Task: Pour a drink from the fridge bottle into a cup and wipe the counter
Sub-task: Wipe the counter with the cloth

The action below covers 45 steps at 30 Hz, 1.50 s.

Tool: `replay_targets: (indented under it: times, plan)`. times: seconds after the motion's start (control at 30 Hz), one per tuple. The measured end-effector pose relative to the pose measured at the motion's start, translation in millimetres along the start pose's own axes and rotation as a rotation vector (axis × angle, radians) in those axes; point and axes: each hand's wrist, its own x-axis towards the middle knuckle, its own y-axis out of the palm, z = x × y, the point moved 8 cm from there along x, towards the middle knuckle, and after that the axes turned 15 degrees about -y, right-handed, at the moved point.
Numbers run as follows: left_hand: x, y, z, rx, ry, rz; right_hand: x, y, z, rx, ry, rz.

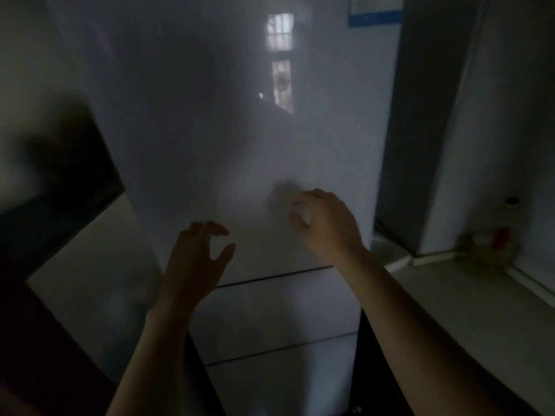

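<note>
The room is dim and the picture is blurred. A tall white fridge [240, 130] fills the middle, and all its doors are closed, so what is inside it does not show. On the far right corner of its upper door sits a label [375, 12] with a blue border. To the left a dark panel [75, 163] leans beside the fridge. To the right a pale counter [456, 313] runs from near to far along the wall, and at its far end stand some small things [492, 235], too blurred to name.

The fridge front is smooth and glossy; it gives back a reflection of a barred window [280, 58]. Two thin dark seams cross it lower down and divide it into an upper door and two lower fronts. The counter top is flat and matt.

Both bare hands are raised before the lower part of the upper door. The left hand [198, 253] has loosely curved fingers, the thumb apart, and holds nothing. The right hand [327, 223], further right and a little farther, has its fingers bent toward the door and is also empty; whether it touches the door, I cannot tell. The counter lies to the right of it.
</note>
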Motion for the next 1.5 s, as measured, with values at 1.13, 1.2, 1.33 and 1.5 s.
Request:
replay_targets:
  times: [1.13,1.2,1.33,1.5]
  plan:
    - [-499.4,183.6,-336.8,-0.18,1.196,1.386,-616.6,-243.8,127.7,-0.671,1.62,0.018]
    - [-533.6,159.3,-347.3,-0.185,1.243,1.408,-644.0,-259.0,156.2,-0.696,1.662,-0.009]
    - [-610.1,118.3,-364.8,-0.151,1.345,1.386,-704.1,-294.4,206.7,-0.727,1.712,-0.035]
    - [-731.5,52.2,-395.6,-0.095,1.468,1.384,-796.4,-350.5,293.1,-0.762,1.806,-0.092]
